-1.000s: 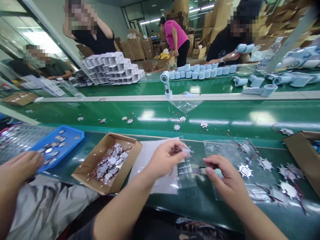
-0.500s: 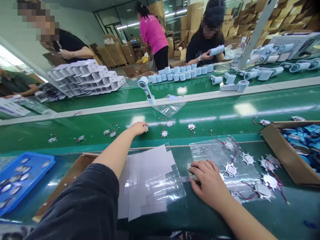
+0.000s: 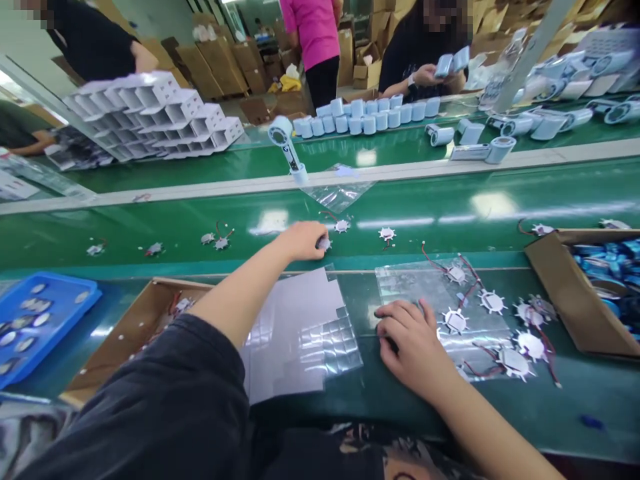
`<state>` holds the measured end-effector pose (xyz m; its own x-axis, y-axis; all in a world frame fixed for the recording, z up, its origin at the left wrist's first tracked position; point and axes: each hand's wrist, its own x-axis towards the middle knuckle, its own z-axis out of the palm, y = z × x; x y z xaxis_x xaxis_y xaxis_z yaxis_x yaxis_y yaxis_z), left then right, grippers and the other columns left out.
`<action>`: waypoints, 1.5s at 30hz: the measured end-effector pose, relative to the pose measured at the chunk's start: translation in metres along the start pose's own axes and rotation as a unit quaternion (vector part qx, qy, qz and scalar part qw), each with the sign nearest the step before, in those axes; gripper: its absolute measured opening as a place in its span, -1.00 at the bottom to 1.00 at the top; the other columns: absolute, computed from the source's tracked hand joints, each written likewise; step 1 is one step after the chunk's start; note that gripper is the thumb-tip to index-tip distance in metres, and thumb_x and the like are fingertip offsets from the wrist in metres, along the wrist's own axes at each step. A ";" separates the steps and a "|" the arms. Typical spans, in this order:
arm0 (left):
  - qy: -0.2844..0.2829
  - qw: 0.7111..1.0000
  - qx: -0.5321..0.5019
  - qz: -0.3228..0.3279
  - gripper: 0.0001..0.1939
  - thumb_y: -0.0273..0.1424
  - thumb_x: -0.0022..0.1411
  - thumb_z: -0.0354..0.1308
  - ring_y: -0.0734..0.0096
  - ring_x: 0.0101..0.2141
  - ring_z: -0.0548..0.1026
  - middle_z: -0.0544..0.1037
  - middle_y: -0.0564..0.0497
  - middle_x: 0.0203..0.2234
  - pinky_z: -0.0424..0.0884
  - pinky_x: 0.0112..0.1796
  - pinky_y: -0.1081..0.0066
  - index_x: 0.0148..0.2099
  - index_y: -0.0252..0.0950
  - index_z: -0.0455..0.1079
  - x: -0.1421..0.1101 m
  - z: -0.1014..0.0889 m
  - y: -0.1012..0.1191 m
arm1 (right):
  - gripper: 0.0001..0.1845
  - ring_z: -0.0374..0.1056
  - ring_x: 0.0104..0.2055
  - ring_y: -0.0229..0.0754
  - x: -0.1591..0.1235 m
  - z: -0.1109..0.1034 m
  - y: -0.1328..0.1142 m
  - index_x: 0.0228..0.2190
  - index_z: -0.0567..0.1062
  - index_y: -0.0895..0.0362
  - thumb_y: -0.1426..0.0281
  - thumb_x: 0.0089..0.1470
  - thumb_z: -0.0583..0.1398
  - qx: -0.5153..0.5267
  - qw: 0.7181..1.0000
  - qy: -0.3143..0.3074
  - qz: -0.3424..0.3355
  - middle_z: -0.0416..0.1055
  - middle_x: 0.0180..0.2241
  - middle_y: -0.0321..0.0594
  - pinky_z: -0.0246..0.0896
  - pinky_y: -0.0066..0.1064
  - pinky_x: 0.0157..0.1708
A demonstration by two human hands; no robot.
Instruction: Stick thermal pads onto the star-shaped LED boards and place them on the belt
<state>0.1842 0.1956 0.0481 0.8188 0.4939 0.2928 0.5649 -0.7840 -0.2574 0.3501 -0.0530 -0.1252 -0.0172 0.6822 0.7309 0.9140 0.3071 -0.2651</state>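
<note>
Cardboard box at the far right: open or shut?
Open. No flap or lid covers the cardboard box; blue parts are visible inside it.

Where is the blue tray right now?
In the head view, the blue tray is at the left edge, just left of the cardboard box holding wired parts.

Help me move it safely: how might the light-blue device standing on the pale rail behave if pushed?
The light-blue device may tip, standing tall on a small base. Its smooth, hard-looking shell suggests it would be stiff, perhaps slightly slippery.
</note>
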 end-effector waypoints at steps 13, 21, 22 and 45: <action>0.089 0.965 -0.236 0.071 -0.61 -0.44 0.15 0.20 0.35 -0.06 0.41 0.49 0.08 -0.10 0.38 -0.03 0.29 0.05 -0.24 0.34 -0.188 0.052 0.162 | -0.82 0.42 -0.35 -0.26 -0.005 0.006 0.012 -0.09 0.31 0.10 0.39 0.26 0.14 0.400 0.890 0.207 0.064 0.41 -0.28 -0.18 0.37 -0.39 -0.37; 0.208 0.940 -0.169 0.213 -0.76 -0.32 0.34 0.10 0.36 0.00 0.39 0.45 0.08 0.04 0.37 -0.03 0.28 0.02 -0.24 0.37 -0.207 0.078 0.167 | -0.68 0.30 -0.29 -0.24 -0.006 0.001 0.021 -0.02 0.33 0.12 0.27 0.24 0.16 0.269 0.946 0.157 0.089 0.32 -0.21 -0.12 0.25 -0.34 -0.30; 0.229 0.941 -0.162 0.190 -0.80 -0.35 0.33 0.11 0.38 -0.05 0.41 0.48 0.10 -0.02 0.38 -0.07 0.30 -0.01 -0.24 0.38 -0.215 0.077 0.160 | -0.68 0.31 -0.24 -0.22 -0.005 -0.002 0.016 -0.03 0.34 0.11 0.29 0.20 0.19 0.250 0.955 0.137 0.080 0.32 -0.17 -0.13 0.24 -0.33 -0.24; 0.175 0.983 -0.054 -0.017 -0.83 -0.38 0.36 0.04 0.34 -0.10 0.37 0.49 0.15 -0.04 0.23 -0.14 0.24 -0.09 -0.27 0.43 -0.239 0.083 0.138 | -0.77 0.37 -0.23 -0.28 0.056 0.031 -0.026 -0.17 0.53 0.04 0.33 0.13 0.15 -0.002 0.957 -0.212 -0.196 0.39 -0.15 -0.32 0.22 -0.41 -0.29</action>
<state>0.0749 0.0007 -0.1341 0.7041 0.3757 0.6026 0.5613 -0.8142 -0.1483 0.3122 -0.0023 -0.0971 -0.5215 0.7229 0.4534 0.8049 0.5931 -0.0200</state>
